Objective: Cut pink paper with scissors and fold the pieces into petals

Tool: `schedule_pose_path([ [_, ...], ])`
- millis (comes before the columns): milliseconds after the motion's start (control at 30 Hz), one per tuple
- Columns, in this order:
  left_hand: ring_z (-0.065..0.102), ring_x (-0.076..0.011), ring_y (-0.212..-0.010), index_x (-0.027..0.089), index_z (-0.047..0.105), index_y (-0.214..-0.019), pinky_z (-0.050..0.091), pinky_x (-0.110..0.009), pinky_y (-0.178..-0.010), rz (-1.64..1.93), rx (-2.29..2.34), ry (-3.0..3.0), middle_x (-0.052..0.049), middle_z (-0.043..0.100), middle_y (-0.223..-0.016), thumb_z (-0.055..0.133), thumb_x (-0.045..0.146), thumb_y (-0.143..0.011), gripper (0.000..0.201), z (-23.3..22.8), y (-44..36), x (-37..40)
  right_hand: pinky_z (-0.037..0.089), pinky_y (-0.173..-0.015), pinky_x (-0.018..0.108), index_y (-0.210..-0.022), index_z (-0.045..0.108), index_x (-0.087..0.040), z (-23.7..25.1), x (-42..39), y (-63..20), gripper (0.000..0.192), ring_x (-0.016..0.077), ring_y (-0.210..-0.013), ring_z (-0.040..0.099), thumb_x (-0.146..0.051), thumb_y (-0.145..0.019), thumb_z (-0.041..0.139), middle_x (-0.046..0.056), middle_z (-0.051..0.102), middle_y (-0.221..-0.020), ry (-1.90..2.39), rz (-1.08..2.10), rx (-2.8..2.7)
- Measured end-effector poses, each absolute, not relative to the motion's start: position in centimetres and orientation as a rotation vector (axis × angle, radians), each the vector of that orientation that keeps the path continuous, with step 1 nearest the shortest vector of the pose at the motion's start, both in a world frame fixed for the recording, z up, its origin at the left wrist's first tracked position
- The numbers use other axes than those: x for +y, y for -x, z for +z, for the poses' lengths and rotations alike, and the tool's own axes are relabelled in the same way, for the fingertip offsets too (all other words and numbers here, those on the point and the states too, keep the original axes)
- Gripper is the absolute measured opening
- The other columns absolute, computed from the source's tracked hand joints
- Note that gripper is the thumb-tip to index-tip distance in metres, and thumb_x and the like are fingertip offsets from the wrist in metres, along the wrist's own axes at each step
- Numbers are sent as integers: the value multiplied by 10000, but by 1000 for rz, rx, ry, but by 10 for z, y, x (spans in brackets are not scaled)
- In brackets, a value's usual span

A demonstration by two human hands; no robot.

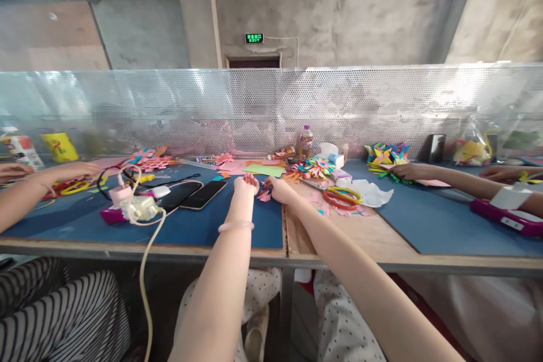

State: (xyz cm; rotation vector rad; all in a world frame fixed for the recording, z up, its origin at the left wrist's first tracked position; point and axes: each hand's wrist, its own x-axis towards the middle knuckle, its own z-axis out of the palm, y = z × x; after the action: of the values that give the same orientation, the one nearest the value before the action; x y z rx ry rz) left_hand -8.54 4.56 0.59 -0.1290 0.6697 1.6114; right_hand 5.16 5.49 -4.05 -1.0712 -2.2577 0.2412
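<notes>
A co-worker's arm (38,181) rests at the counter's (237,232) left end, near a white charger (142,207) and two phones (202,194). The left hand (246,184) and right hand (278,188) meet over a small pink paper piece (264,195), fingers curled; whether either grip pinches it I cannot tell. Rightward lie colored rings (341,197) and another person's hand (405,171).

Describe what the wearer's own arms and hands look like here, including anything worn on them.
Both forearms are bare, with no sleeves in view. The left hand has a thin, pale translucent bangle around its wrist. The right hand shows no ring, watch or band. No gloves on either; nail details are too small to tell.
</notes>
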Motion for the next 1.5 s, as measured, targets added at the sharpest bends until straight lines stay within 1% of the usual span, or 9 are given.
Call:
schedule_pose_path([
  [133,478,-77,-331,157,515,-715,388,-171,-367,1603,675,108,20,518,-494,333,88,-805,215,7,84,44,426,-750,229,-1027,548,-138,-35,48,-51,303,200,-941,607,-117,-725,529,110,665,-993,1172,132,-2333],
  [300,475,-73,-331,154,500,-700,393,-166,-372,1603,671,104,26,498,-481,317,80,-813,227,10,82,38,431,-717,231,-970,599,-142,-27,41,-63,339,208,-900,615,-44,-675,464,103,673,-963,1301,42,-2314],
  [467,473,-70,-328,147,502,-708,392,-163,-368,1602,675,97,22,506,-481,325,82,-816,217,11,81,36,451,-753,199,-948,614,-122,-28,48,-80,384,159,-891,625,-3,-646,409,74,694,-909,1276,314,-2140],
  [700,470,-70,-327,152,500,-703,390,-164,-372,1593,691,86,20,509,-480,306,84,-824,239,11,80,37,428,-892,241,-1106,562,-143,-38,56,-84,633,132,-1056,568,94,-566,331,60,630,-1126,1108,578,-2121],
  [900,482,-75,-336,154,506,-708,390,-167,-376,1597,689,84,22,505,-480,316,87,-826,233,10,80,40,459,-821,203,-1034,610,-117,-34,49,-81,548,134,-960,614,84,-587,366,70,675,-1018,1165,575,-2171],
  [1000,494,-76,-346,154,510,-719,388,-162,-375,1605,682,90,27,502,-482,323,81,-827,228,9,80,41,460,-784,202,-954,639,-120,-29,46,-83,396,144,-896,628,18,-673,397,67,693,-930,1246,434,-2117],
  [1133,498,-76,-351,153,510,-722,401,-167,-382,1607,669,92,23,513,-495,317,97,-843,234,8,80,40,435,-790,236,-976,621,-134,-30,44,-79,241,174,-902,606,-202,-801,470,90,665,-983,1384,174,-2089],
  [1300,498,-76,-354,155,519,-740,395,-162,-373,1607,655,94,21,517,-498,321,99,-848,232,7,80,42,378,-871,412,-1059,562,-70,-38,42,-71,603,322,-1058,510,-592,-786,434,223,581,-1096,1651,-168,-2118],
  [1500,504,-81,-359,153,526,-749,390,-163,-366,1607,654,94,21,513,-496,317,94,-850,240,6,80,45,414,-820,387,-1033,599,-93,-30,44,-67,492,297,-978,579,-471,-879,324,215,621,-1043,1679,-103,-2357],
])
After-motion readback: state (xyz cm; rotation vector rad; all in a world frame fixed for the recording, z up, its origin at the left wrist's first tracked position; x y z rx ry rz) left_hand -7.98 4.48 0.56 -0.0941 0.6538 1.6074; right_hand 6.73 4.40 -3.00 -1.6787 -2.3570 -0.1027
